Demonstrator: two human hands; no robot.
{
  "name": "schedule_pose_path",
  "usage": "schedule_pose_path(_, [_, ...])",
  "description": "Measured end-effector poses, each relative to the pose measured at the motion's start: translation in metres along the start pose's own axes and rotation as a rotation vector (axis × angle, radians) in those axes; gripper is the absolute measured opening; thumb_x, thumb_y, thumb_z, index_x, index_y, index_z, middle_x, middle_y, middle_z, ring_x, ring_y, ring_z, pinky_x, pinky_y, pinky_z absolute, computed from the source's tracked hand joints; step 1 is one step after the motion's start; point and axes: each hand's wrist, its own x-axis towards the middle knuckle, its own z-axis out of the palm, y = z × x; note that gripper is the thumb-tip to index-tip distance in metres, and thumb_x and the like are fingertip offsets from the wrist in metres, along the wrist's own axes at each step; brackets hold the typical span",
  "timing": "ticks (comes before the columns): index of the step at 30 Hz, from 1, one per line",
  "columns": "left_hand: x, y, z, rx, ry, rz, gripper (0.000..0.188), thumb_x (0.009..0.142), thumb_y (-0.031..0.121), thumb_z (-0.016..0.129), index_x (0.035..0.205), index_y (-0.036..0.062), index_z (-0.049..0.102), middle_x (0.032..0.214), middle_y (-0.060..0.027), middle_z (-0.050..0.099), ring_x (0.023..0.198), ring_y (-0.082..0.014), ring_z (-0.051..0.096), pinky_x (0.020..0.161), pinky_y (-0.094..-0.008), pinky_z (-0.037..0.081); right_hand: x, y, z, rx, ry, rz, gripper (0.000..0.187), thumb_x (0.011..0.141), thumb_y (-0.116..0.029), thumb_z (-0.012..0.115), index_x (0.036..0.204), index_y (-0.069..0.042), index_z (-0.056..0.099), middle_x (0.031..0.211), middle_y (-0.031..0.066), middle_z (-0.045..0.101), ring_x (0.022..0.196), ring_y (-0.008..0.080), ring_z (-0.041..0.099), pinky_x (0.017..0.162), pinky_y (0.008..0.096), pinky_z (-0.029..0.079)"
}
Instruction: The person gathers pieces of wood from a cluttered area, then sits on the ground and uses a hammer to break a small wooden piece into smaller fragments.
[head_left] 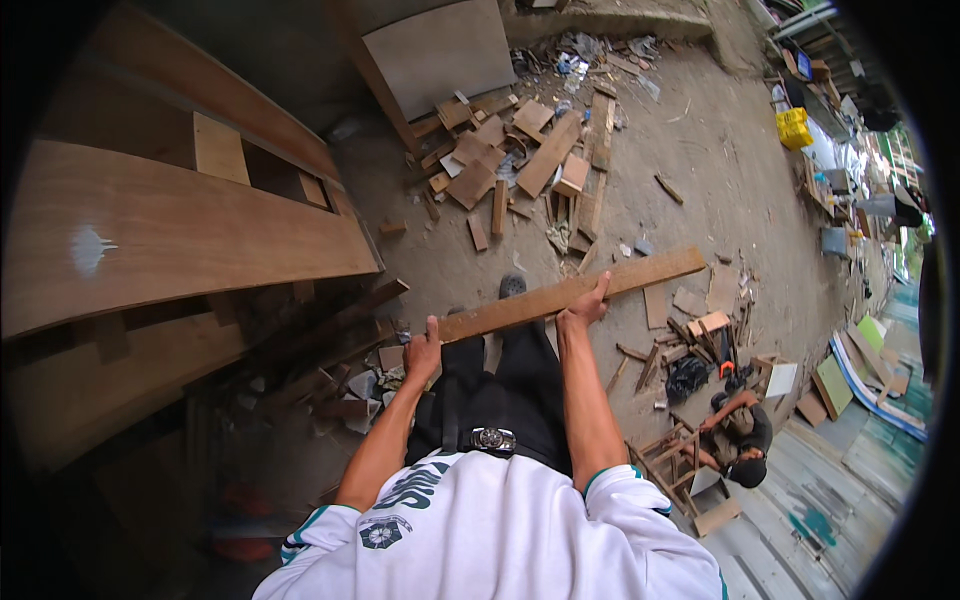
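A long brown wooden plank [520, 309] lies across in front of my waist, its right end farther away than its left. My left hand [422, 352] grips it at the left end, thumb up along the edge. Around its middle-right part, my right hand [588, 303] is closed with the thumb over the top. The rest of the fingers on both hands are partly hidden under the wood. Below the plank are my dark trousers and one dark shoe [512, 286] on the ground.
Wood offcuts [480, 165] lie heaped ahead, beside a leaning panel [440, 58]. Large plywood sheets [180, 230] stand at the left. On the right, a person [740, 437] crouches by a wooden frame [672, 462]; more scraps [708, 323] and a black bag [687, 380] lie nearby.
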Motion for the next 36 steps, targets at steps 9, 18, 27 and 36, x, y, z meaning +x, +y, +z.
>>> schedule_pose_path(9, [0.004, -0.031, 0.004, -0.086, -0.038, 0.066, 0.099, 0.09, 0.08, 0.025, 0.079, -0.0093, 0.066, 0.077, -0.031, 0.065, 0.087, -0.0455, 0.067, 0.074, -0.0509, 0.046, 0.002, 0.014, -0.052, 0.017, -0.005, -0.102, 0.062, 0.091, -0.042, 0.067, 0.124, 0.008, 0.05, 0.109, 0.0145, 0.059, 0.088, 0.0259, 0.063, 0.076, 0.0371, 0.055])
schedule_pose_path(18, [-0.041, -0.103, -0.003, -0.16, 0.066, -0.158, 0.083, 0.096, 0.068, 0.032, 0.077, -0.0029, 0.07, 0.078, -0.0266, 0.067, 0.084, -0.0471, 0.065, 0.075, -0.0509, 0.048, -0.08, 0.028, -0.025, -0.313, -0.157, 0.222, 0.068, 0.09, -0.047, 0.066, 0.116, 0.014, 0.05, 0.103, 0.0193, 0.059, 0.081, 0.033, 0.066, 0.066, 0.0408, 0.058])
schedule_pose_path(27, [-0.122, -0.156, -0.007, -1.186, 0.309, -0.176, 0.05, 0.1, 0.048, 0.053, 0.124, 0.0049, 0.061, 0.097, -0.0008, 0.065, 0.083, -0.0096, 0.064, 0.069, -0.0244, 0.05, -0.13, 0.103, 0.011, -0.775, -0.349, 0.274, 0.083, 0.089, -0.056, 0.063, 0.137, 0.01, 0.043, 0.129, 0.0209, 0.055, 0.108, 0.0352, 0.06, 0.096, 0.0473, 0.049])
schedule_pose_path(36, [-0.156, -0.096, 0.012, -1.606, 0.562, -0.097, 0.048, 0.1, 0.024, 0.057, 0.141, 0.0005, 0.048, 0.127, -0.0078, 0.061, 0.113, -0.0162, 0.06, 0.094, -0.0341, 0.054, -0.099, 0.162, 0.068, -0.932, -0.913, 0.553, 0.051, 0.1, -0.048, 0.037, 0.133, -0.012, 0.051, 0.129, 0.0089, 0.056, 0.118, 0.0299, 0.054, 0.106, 0.0494, 0.041])
